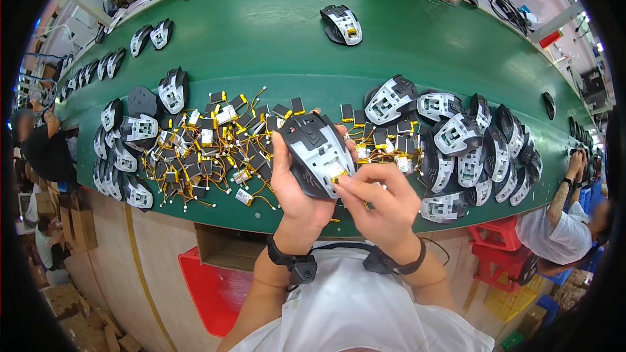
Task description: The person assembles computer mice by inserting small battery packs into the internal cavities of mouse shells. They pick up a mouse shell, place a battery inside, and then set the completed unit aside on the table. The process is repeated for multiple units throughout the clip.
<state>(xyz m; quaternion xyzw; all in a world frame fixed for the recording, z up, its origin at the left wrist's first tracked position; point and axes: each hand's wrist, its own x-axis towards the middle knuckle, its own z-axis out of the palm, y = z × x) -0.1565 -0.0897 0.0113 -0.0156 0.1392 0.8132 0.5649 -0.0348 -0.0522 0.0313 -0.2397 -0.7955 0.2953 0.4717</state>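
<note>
My left hand (pixel 298 203) is wrapped around a black and grey computer mouse (pixel 313 146), holding it tilted above the bench. Thumb and fingers of my right hand (pixel 386 207) are pinched at its near end, on a small battery (pixel 337 175) with yellow tape. Part of that battery is hidden by the fingertips. Behind the held mouse spreads a heap of small batteries (pixel 207 137) with thin yellow, red and black wires and white plugs. More loose batteries (pixel 403 145) lie just beyond my right hand.
Piled mice (pixel 458 133) crowd the bench at right, with another group (pixel 139 128) at left. A single mouse (pixel 342 25) sits on the green belt (pixel 261 32) farther off. Below the bench edge are a red bin (pixel 212 296) and red stools (pixel 499 254). A co-worker (pixel 561 221) works at far right.
</note>
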